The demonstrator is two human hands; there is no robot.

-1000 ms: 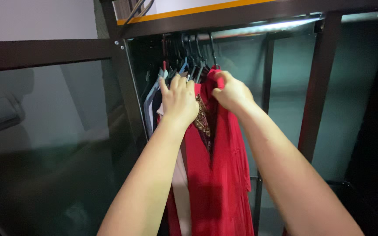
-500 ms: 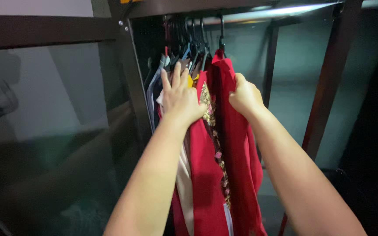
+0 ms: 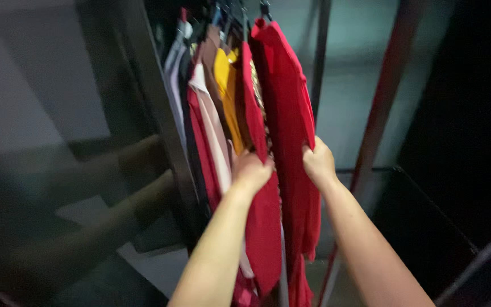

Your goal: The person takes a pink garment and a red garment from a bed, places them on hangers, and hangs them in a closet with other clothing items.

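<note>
Red garment: a long plain red cloth dress [image 3: 285,113] on a dark hanger, rightmost of the row, hanging straight down inside the wardrobe.
Right hand [image 3: 318,162]: grip closed on the dress's right edge.
Left hand [image 3: 251,170]: grip closed on a second red garment [image 3: 262,216] just beside.
Wardrobe: dark-framed wardrobe [image 3: 143,113] holds yellow top [image 3: 225,85], pale pink garment [image 3: 211,131], others packed left.
</note>
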